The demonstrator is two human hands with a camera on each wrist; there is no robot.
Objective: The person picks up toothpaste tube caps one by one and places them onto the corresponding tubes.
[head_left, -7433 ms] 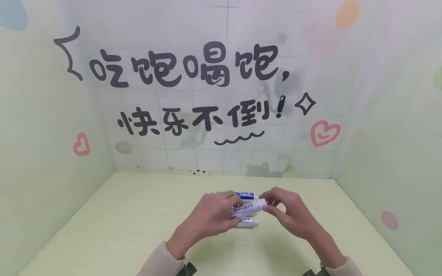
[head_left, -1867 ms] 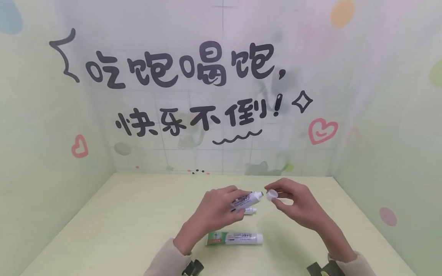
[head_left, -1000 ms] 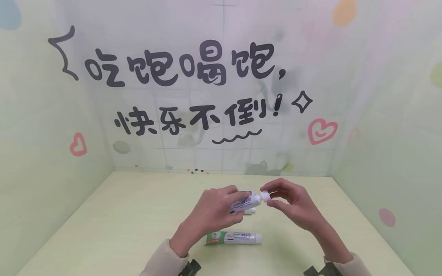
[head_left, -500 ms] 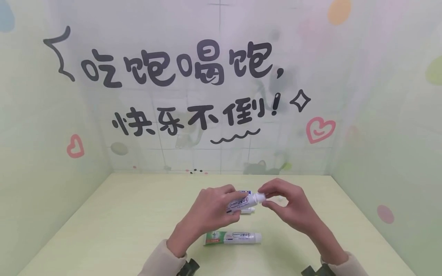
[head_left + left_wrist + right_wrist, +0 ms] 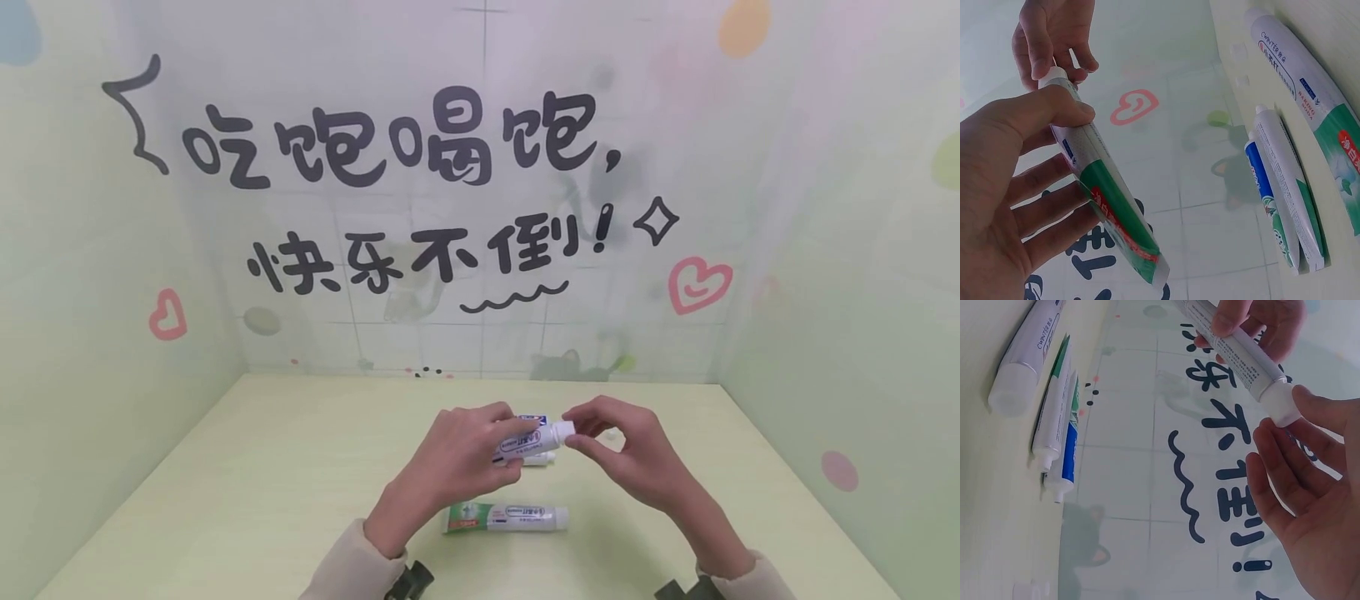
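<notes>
My left hand (image 5: 468, 454) grips a white and green toothpaste tube (image 5: 1124, 209) above the table, its tail sloping down in the left wrist view. A white cap (image 5: 1280, 404) sits over the nozzle end of this tube. With thumb and fingertips my right hand (image 5: 626, 446) pinches that cap; its other fingers spread loosely below in the right wrist view. A second, similar toothpaste tube (image 5: 525, 518), capped, lies on the table nearer the body. Farther back lie two slimmer tubes, a white one (image 5: 1282, 169) and a blue one (image 5: 1263, 175), side by side with bare nozzles.
Small whitish caps (image 5: 1239, 51) lie on the pale table (image 5: 300, 467), beyond the right hand. A printed sheet wall (image 5: 480, 342) with dark lettering closes off the back. Side walls (image 5: 847, 333) stand left and right.
About two seconds ago the right hand held the cap apart from the tube; now the cap is on the nozzle end. Since the oldest frame, a capped tube has appeared on the near table.
</notes>
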